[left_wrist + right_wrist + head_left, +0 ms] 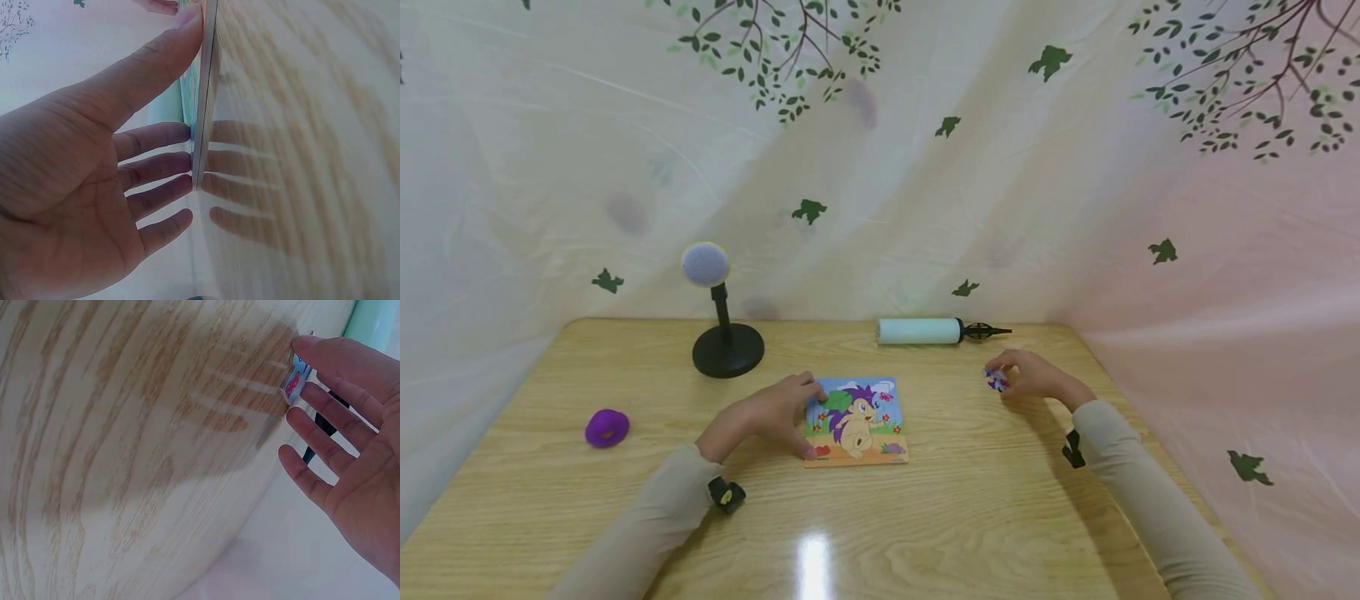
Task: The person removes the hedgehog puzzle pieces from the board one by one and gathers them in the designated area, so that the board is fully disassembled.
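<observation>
A square board with a purple-haired hedgehog picture [865, 425] lies flat on the table. My left hand [772, 414] rests at its left side, thumb by the near corner and fingers toward the far corner. In the left wrist view, the fingers [159, 164] extend fairly straight to the edge of the board [202, 106], with the thumb over its face. Farther right, my right hand [1033, 377] pinches a small flat multicoloured piece [997, 380]. The right wrist view shows this piece [294, 384] with blue and red print, between thumb and fingers close over the table.
A light blue hand pump [919, 331] with a black nozzle lies along the back edge. To its left stands a round pale head on a black stand [727, 350]. A purple rounded object with a dimple [607, 428] sits at the left. Leaf-patterned cloth [880, 167] hangs behind the table.
</observation>
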The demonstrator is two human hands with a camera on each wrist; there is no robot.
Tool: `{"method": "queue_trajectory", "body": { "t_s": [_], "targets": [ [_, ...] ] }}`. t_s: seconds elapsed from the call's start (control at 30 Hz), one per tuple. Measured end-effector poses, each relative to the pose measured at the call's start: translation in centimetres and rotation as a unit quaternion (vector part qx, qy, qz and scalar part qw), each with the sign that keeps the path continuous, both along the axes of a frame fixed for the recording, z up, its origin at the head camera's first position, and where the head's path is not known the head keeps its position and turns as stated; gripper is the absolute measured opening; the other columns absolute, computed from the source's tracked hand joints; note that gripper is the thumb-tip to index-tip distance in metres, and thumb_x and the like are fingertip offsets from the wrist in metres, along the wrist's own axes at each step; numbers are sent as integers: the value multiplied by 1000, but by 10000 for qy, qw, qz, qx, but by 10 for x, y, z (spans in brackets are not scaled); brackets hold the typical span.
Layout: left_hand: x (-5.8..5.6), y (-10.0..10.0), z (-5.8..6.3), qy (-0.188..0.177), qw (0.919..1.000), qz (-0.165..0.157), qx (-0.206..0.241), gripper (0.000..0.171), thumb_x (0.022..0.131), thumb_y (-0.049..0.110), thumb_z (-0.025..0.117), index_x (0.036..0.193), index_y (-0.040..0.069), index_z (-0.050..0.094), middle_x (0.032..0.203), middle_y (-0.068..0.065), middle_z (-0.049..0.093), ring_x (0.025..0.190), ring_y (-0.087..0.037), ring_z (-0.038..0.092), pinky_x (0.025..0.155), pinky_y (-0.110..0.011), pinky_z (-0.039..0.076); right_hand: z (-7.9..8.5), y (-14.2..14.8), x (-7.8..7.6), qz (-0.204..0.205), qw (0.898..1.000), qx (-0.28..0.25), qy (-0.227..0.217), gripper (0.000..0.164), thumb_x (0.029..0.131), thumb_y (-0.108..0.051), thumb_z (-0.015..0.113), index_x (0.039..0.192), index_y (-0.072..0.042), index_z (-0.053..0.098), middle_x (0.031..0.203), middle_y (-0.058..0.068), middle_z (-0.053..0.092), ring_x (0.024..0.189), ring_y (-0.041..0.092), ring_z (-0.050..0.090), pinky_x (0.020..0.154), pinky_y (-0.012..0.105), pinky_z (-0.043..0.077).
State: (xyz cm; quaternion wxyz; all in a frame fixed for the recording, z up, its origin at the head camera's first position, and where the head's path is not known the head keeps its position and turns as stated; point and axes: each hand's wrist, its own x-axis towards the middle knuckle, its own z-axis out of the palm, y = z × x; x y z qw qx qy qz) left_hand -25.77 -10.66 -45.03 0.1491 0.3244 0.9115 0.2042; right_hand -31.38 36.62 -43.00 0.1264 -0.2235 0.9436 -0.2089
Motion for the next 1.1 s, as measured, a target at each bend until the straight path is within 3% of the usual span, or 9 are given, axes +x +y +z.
{"method": "queue_trajectory", "body": {
  "t_s": [0.4, 0.83, 1.1],
  "targets": [
    [0, -1, 0, -14, 10000, 0, -18, 81, 72, 45, 92, 135, 10, 55, 125, -7, 50, 117, -26, 49, 109, -51, 46, 8, -25, 4, 69, 10000, 0, 5, 54, 87, -9, 77, 136, 4, 59, 137, 24, 60, 124, 46, 54, 102, 61, 47],
    [0, 1, 0, -89, 9999, 87, -44, 81, 72, 45, 92, 135, 10, 56, 125, -7, 50, 118, -26, 49, 111, -51, 46, 16, -99, 15, 564, 9959, -660, 269, 51, 93, -11, 73, 140, 0, 58, 137, 22, 61, 124, 40, 55, 104, 64, 45],
    [0, 1, 0, -27, 10000, 69, -41, 81, 72, 45, 92, 135, 10, 56, 124, -7, 51, 118, -26, 49, 110, -51, 46, 14, -147, 19, 916, 9930, -708, 219, 49, 91, -12, 75, 137, -3, 62, 132, 19, 64, 121, 37, 59, 101, 61, 49]
  ]
}}
